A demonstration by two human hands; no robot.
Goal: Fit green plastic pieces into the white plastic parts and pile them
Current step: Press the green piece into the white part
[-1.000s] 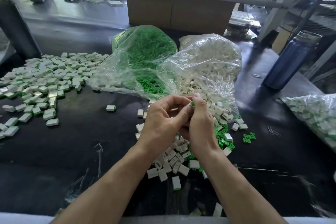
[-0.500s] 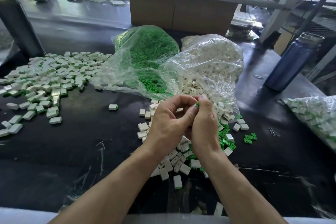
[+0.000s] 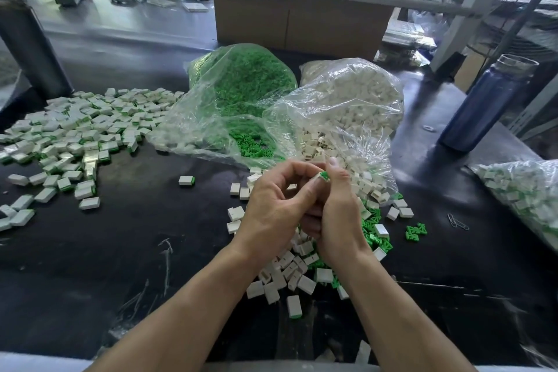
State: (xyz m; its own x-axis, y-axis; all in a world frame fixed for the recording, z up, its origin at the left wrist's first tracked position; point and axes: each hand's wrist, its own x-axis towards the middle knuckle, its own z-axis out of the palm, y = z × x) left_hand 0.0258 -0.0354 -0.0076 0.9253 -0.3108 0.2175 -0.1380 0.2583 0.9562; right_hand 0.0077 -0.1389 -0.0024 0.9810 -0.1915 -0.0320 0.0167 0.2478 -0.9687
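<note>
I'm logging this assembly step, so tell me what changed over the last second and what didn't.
Little moved. The left hand and right hand stay pressed together above the loose parts, working one white part. The green piece at their fingertips shows more now than a second ago. Nothing was picked up or let go. The finished pile, both bags and the blue bottle kept their places.

The black scuffed table top (image 3: pixel 120 251) carries a spread of assembled white-and-green blocks (image 3: pixel 75 136) left of the hands, clear plastic bags beyond them, and a blue bottle (image 3: pixel 486 103) far right.
</note>
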